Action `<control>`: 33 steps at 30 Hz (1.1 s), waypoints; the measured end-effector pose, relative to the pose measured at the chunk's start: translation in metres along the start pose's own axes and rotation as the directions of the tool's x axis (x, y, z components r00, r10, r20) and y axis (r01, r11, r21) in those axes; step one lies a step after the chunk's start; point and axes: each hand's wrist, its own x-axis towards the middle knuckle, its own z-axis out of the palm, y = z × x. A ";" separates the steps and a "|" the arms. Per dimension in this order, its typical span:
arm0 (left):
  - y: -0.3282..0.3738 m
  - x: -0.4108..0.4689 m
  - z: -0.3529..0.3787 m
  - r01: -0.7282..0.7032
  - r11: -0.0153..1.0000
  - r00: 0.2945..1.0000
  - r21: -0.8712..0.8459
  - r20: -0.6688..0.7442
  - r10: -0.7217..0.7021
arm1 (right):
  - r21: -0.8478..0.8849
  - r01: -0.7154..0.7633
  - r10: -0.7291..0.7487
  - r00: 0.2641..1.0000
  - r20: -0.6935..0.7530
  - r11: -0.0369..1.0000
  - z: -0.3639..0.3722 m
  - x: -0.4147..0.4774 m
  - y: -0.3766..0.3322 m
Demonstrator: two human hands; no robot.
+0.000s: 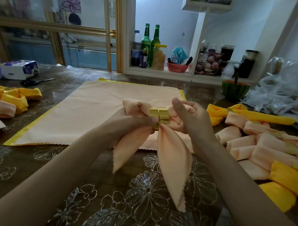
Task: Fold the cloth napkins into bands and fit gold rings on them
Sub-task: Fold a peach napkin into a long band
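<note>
Floral tablecloth | left hand, right hand fingers pinch napkin, gold ring | napkin pile right

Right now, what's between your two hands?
The head view shows a gold ring around the peach napkin, between the left hand and right hand.

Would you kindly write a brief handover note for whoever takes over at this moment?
Left hand pinches the gold ring on the peach napkin; right hand grips the napkin's fold beside the ring.
Both hold it above the table, its two tails hanging down.
Done: pile of ringed napkins at right, yellow ringed napkin at left.
Left: seat this ring, then fold the flat napkin spread behind.
</note>
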 end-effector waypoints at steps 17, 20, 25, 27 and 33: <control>0.008 -0.011 0.014 0.064 0.964 0.997 -0.257 -0.029 -0.074 | -0.054 -0.389 0.378 0.841 0.388 0.920 0.008 -0.010 0.009; 0.008 -0.013 0.018 0.043 0.962 0.997 -0.269 -0.053 -0.060 | -0.128 -0.290 0.317 0.892 0.322 0.948 0.007 -0.009 0.007; 0.010 -0.013 0.016 -0.023 0.960 0.996 -0.281 -0.085 -0.001 | -0.038 -0.393 0.381 0.857 0.347 0.919 -0.001 -0.005 0.000; 0.008 -0.014 0.019 -0.051 0.963 0.995 -0.264 -0.095 0.027 | 0.034 -0.445 0.395 0.826 0.401 0.895 0.005 -0.009 0.000; -0.002 -0.020 0.036 -0.086 0.952 0.992 -0.293 -0.117 0.054 | 0.136 -0.472 0.414 0.854 0.316 0.871 0.036 -0.025 0.023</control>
